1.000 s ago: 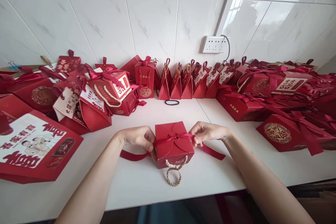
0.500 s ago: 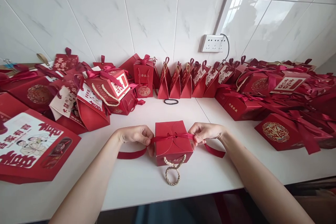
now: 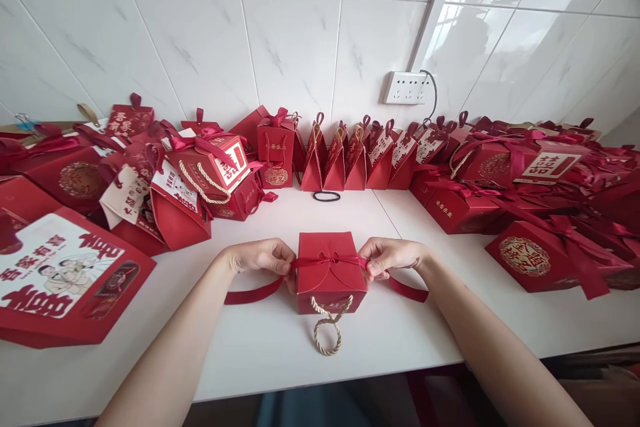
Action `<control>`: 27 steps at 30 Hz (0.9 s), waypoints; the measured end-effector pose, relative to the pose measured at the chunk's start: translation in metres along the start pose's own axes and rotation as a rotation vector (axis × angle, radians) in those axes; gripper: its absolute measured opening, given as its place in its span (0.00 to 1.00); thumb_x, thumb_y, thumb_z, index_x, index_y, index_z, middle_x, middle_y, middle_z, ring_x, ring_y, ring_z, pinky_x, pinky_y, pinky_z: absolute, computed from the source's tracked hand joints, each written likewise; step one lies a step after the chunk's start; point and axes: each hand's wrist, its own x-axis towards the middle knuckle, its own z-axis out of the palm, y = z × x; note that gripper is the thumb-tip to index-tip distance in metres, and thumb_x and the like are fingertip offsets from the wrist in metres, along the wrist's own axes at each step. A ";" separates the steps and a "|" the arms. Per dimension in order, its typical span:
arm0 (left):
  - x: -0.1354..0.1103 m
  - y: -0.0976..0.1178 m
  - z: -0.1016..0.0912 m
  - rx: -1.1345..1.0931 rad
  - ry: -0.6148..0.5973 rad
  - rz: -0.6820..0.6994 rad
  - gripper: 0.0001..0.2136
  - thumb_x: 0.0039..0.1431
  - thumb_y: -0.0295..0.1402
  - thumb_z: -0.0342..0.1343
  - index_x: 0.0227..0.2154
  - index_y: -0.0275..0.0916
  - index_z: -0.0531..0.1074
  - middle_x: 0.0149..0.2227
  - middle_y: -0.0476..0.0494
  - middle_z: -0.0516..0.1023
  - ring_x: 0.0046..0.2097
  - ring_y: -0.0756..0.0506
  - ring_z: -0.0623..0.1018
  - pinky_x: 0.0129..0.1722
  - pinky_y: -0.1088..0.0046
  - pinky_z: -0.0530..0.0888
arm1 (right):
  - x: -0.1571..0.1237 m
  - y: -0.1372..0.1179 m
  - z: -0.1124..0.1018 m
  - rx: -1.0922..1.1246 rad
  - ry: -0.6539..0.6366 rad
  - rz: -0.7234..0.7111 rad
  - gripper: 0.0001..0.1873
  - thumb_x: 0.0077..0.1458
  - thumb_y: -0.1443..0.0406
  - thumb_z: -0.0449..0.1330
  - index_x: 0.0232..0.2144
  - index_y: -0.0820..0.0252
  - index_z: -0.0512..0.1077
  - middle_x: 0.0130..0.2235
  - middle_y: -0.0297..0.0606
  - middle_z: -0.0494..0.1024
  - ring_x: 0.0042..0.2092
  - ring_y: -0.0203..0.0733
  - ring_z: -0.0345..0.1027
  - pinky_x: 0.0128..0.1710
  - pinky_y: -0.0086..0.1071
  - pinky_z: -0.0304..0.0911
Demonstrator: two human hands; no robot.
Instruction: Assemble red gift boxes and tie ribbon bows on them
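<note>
Box point(image 3: 333, 288) appeared red, its curved top flaps folded shut (contents hidden), with gold cord point(image 3: 331, 315) looped in front. Ribbon point(image 3: 313, 261) crossed the top, narrowing to a small knot near the middle. Box sat upright on the white surface point(image 3: 280, 353), between the left fingers point(image 3: 281, 267) and right fingers point(image 3: 379, 267); each pinched one end-length of ribbon. Left pile point(image 3: 183, 210), right pile point(image 3: 470, 203): more red boxes, insides unclear.

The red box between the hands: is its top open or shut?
Shut: the curved flaps of the red box meet on top, beneath the ribbon.
</note>
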 end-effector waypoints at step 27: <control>0.000 0.001 -0.002 -0.002 -0.024 -0.004 0.15 0.46 0.44 0.64 0.24 0.34 0.76 0.26 0.40 0.81 0.29 0.45 0.78 0.29 0.74 0.69 | 0.001 -0.001 0.004 0.043 -0.034 -0.035 0.22 0.42 0.51 0.68 0.21 0.64 0.69 0.20 0.28 0.66 0.24 0.30 0.60 0.32 0.30 0.64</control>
